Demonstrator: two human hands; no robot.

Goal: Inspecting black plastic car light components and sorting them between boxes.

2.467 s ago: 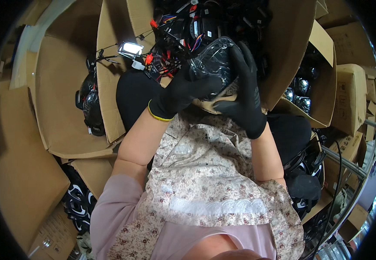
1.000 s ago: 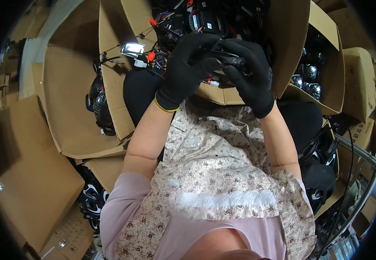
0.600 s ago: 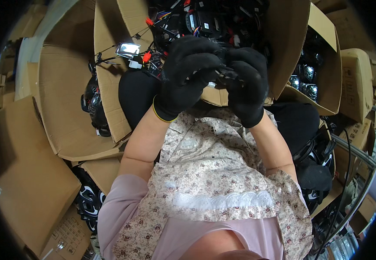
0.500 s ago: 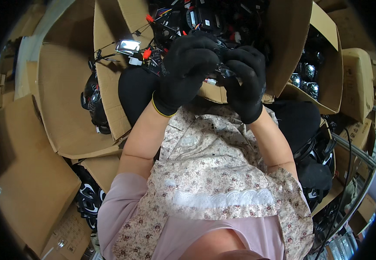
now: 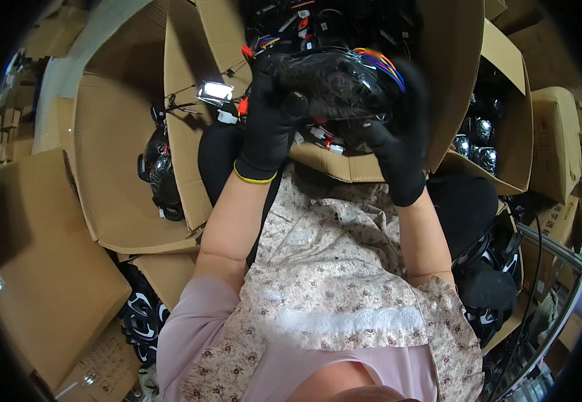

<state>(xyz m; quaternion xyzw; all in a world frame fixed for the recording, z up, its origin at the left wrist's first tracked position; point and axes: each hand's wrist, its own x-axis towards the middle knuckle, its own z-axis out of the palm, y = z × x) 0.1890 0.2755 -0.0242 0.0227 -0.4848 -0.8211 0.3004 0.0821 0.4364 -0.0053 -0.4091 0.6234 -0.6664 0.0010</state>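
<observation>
Over at twelve o'clock, the black-gloved left hand (image 5: 269,124) and right hand (image 5: 401,137) pinch a rounded, film-wrapped black part (image 5: 331,86) in their fingers; dark print marks a brown cardboard carton (image 5: 554,226) at three.

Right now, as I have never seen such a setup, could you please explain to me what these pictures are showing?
There is no machine here: a seated person works in black gloves. A wide fisheye camera on the head looks down, so straight edges bend. The left hand and the slightly blurred right hand hold a dark plastic-wrapped part between them, with coloured wires beside its upper right. Below it, an open carton contains dark parts and cables. More wrapped pieces lie in the cartons at left and right.
</observation>
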